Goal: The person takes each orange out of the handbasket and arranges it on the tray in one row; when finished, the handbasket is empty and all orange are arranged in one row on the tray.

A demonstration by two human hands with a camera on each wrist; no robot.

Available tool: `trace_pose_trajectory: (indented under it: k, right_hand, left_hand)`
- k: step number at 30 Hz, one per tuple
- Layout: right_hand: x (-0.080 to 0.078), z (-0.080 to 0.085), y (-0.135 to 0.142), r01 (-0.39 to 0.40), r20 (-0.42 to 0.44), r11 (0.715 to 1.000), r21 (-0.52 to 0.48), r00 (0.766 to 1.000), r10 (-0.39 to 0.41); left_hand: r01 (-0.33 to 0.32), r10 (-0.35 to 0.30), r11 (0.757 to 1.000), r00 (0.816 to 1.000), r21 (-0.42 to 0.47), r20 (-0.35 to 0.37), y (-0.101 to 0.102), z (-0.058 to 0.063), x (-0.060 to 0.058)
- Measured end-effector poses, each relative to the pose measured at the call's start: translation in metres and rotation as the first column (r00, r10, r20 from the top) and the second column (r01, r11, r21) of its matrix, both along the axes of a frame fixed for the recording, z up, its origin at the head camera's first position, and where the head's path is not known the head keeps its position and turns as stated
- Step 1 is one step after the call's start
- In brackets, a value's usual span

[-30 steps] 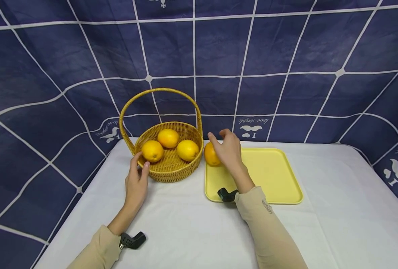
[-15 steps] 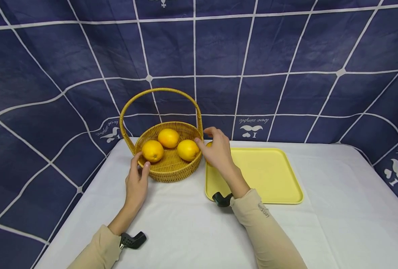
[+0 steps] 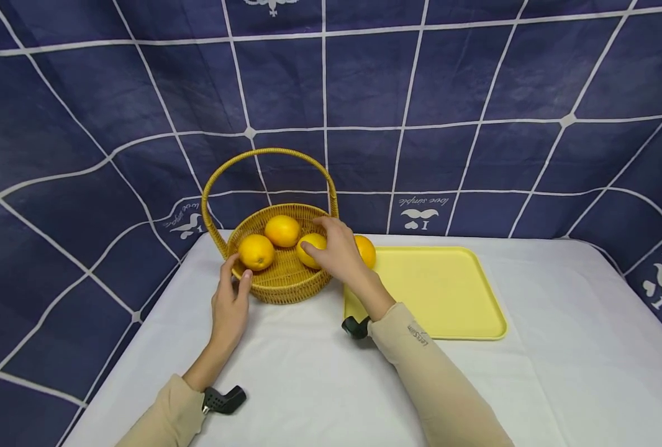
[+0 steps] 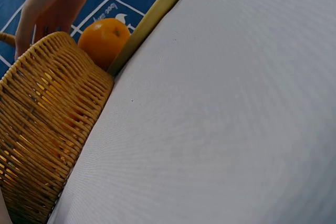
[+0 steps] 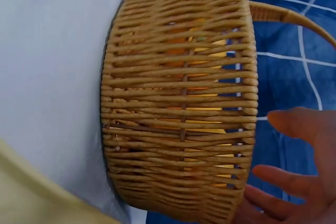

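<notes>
In the head view a wicker basket point(image 3: 286, 295) with a tall handle holds several yellow-orange oranges: one at the left point(image 3: 256, 252), one at the back point(image 3: 282, 231) and one at the right point(image 3: 311, 249). My left hand point(image 3: 230, 313) holds the basket's front-left rim, thumb and forefinger tips on it. Over the right rim reaches my right hand point(image 3: 339, 251), thumb and fingers spread about the right orange. The right wrist view shows its fingers point(image 5: 286, 179) apart at the rim. Another orange point(image 3: 366, 251) sits just beyond the right hand, at the tray's back-left corner.
A yellow tray point(image 3: 437, 292) lies right of the basket on a white tablecloth point(image 3: 308, 385). Behind the table hangs a dark blue cloth point(image 3: 448, 74) with white grid lines. Each wrist wears a small black camera, as on the left point(image 3: 225, 400).
My right hand has moved left from the orange at the tray to the right orange inside the basket, leaving the tray's orange behind. My left hand stays at the basket rim.
</notes>
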State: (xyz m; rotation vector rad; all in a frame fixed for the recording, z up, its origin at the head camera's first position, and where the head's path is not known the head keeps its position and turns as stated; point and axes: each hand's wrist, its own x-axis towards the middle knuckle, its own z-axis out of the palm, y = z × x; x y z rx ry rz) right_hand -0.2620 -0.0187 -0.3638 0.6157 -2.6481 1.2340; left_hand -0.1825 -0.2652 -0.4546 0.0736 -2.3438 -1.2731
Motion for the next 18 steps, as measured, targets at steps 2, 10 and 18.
trace_pose_trajectory:
  k: [2,10,18]
  right_hand:
    - [-0.005,0.0,-0.005,-0.029,0.013,0.999,0.042,1.0,0.029]
    - [-0.014,0.001,-0.02,-0.084,0.082,0.958,0.276,0.995,0.063]
    - [-0.015,-0.001,-0.035,-0.071,0.048,0.886,0.458,0.997,0.055]
  left_hand:
    - [-0.004,0.004,1.0,1.0,0.002,-0.004,0.0,-0.001,0.001]
    - [0.001,-0.001,1.0,1.0,0.005,-0.006,0.001,0.0,0.0]
    - [-0.009,0.009,1.0,1.0,0.007,0.005,0.002,0.001,0.002]
